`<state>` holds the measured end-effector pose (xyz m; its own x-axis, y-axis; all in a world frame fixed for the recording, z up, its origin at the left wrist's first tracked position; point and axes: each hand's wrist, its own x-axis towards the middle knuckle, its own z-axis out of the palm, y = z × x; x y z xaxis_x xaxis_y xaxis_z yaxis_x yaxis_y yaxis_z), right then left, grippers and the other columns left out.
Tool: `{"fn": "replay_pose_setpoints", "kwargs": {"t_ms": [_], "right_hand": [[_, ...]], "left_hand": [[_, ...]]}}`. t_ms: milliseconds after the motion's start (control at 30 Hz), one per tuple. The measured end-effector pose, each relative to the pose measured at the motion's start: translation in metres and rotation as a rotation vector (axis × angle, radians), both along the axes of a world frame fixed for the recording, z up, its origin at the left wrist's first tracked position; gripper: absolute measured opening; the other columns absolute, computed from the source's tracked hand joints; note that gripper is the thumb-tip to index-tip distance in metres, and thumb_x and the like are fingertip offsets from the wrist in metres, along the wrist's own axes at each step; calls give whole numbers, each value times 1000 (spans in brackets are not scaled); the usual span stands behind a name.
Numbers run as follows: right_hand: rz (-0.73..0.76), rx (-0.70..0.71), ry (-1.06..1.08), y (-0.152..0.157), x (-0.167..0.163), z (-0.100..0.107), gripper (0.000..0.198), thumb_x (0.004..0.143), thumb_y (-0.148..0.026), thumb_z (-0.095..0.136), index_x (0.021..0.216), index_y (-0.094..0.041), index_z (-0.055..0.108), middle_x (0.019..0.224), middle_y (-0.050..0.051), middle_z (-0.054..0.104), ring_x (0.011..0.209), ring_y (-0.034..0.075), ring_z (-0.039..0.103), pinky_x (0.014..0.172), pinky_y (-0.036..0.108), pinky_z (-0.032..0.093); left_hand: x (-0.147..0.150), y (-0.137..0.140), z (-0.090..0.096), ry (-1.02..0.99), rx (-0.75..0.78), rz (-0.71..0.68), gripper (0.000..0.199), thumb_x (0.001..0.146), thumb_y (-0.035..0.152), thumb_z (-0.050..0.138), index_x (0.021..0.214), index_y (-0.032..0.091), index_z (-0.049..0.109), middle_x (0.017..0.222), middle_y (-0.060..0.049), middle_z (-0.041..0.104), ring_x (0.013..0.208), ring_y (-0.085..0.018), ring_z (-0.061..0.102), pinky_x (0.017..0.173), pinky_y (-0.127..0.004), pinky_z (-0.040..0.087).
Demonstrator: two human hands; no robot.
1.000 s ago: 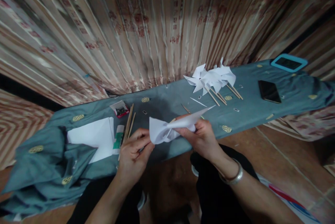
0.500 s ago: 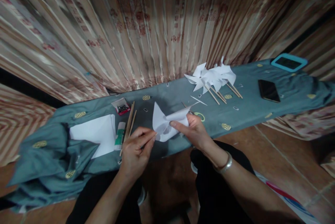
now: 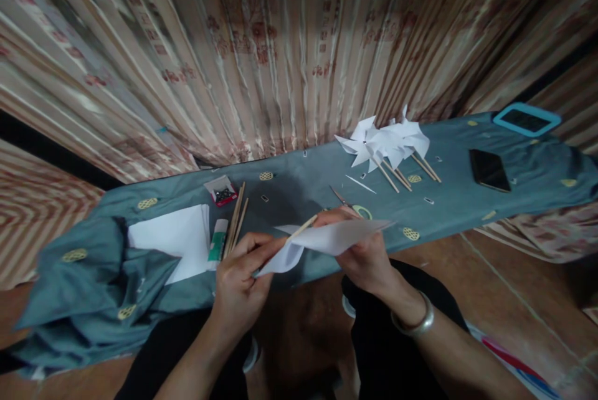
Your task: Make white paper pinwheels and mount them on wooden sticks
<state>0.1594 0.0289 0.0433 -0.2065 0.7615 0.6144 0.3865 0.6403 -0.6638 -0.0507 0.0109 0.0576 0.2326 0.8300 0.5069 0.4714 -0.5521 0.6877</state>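
A white paper pinwheel [image 3: 339, 236] is held between my two hands above the table's front edge, tilted nearly edge-on. A short length of pale wooden stick [image 3: 301, 227] shows along its upper side, from my left fingertips toward my right. My left hand [image 3: 245, 275] is closed, pinching the pinwheel's left side by the stick. My right hand [image 3: 362, 257] grips it from behind and below; the paper covers most of those fingers. Just beyond the right hand lie scissors [image 3: 362, 211] with a light green handle, partly hidden.
Left on the green cloth [image 3: 280, 188] are white paper sheets [image 3: 170, 235], a glue stick [image 3: 217, 241], wooden sticks [image 3: 236, 216] and a small red box of dark metal pieces [image 3: 221, 191]. Finished pinwheels [image 3: 387, 141], a phone [image 3: 489, 169] and a blue-framed device [image 3: 527, 119] lie right.
The pinwheel has turned from facing me to nearly edge-on, and the wooden stick now shows. My right hand has moved behind the paper; its thumb no longer presses the centre.
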Motion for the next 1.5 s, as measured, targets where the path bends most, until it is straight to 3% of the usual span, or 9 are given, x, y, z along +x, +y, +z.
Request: {"fn": "replay_pose_setpoints", "kwargs": {"t_ms": [333, 567, 1067, 1500], "right_hand": [[-22, 34, 18, -3, -6, 12, 22, 83, -12, 54, 99, -26, 61, 89, 4, 71, 85, 21, 67, 80, 37, 53], [-23, 18, 26, -3, -5, 10, 16, 88, -21, 52, 99, -26, 62, 89, 4, 71, 85, 21, 67, 80, 38, 53], [-24, 35, 10, -3, -6, 15, 21, 84, -12, 53, 98, -25, 61, 89, 4, 72, 84, 21, 67, 79, 37, 53], [-39, -27, 67, -3, -6, 10, 16, 86, -17, 53, 93, -26, 63, 87, 5, 71, 85, 22, 67, 77, 36, 55]], "left_hand": [[-2, 1, 1, -82, -24, 7, 29, 81, 11, 55, 100, 18, 75, 81, -5, 68, 71, -14, 64, 61, -21, 50], [-2, 2, -2, -95, -24, 32, 26, 80, 11, 56, 95, 19, 75, 80, -5, 69, 71, -15, 65, 62, -21, 51], [-4, 2, -5, -98, -13, -25, 35, 78, 4, 52, 100, 21, 74, 82, -3, 67, 73, -13, 64, 64, -19, 51], [-3, 0, -2, -75, -17, -23, 26, 83, 12, 54, 97, 19, 74, 81, -5, 69, 70, -14, 64, 60, -21, 50]]}}
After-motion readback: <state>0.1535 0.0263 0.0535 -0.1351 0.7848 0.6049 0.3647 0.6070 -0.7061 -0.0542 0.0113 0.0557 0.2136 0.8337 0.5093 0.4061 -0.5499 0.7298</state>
